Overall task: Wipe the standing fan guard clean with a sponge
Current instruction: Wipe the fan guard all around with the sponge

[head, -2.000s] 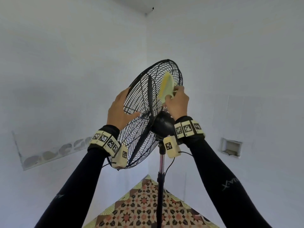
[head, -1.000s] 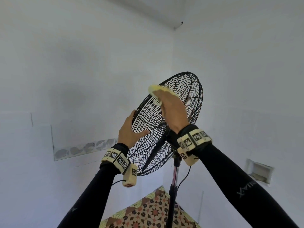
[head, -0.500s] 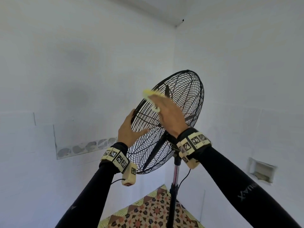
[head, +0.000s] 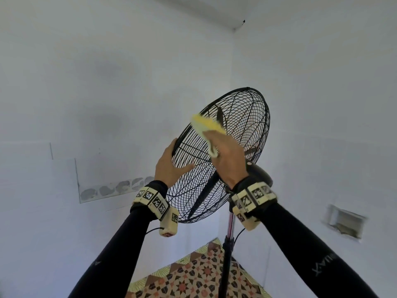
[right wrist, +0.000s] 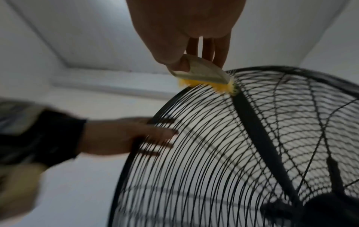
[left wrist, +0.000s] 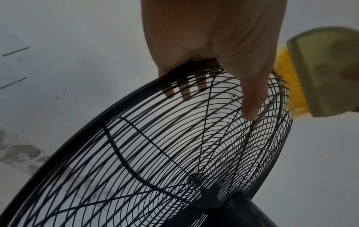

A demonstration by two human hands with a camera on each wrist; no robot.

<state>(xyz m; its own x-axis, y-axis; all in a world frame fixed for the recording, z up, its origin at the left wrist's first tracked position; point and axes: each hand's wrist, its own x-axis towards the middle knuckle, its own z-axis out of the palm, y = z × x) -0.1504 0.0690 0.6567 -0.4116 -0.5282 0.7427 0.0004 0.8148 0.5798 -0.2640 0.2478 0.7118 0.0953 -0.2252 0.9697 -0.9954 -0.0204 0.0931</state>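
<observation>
A black wire fan guard (head: 242,134) tops a standing fan on a chrome pole (head: 231,224). My left hand (head: 169,166) grips the guard's left rim (left wrist: 136,92), fingers curled over the front and thumb (left wrist: 250,107) on the rear wires. My right hand (head: 227,155) holds a yellow sponge (head: 206,125) with a pale backing and presses it on the guard's upper rear wires (right wrist: 213,98). The sponge's yellow face (right wrist: 209,86) touches the wires beside a black rib (right wrist: 258,138). The sponge (left wrist: 314,73) shows right of my left hand (left wrist: 213,38).
White walls meet in a corner behind the fan. A black motor housing (head: 257,171) sits behind the guard. Patterned floor tiles (head: 193,276) lie below. A recessed wall box (head: 345,220) is at the right, and a patched strip (head: 116,188) marks the left wall.
My right hand has swept the sponge from the guard's right rear side to its upper left. The left hand kept its grip on the rim. The view has shifted.
</observation>
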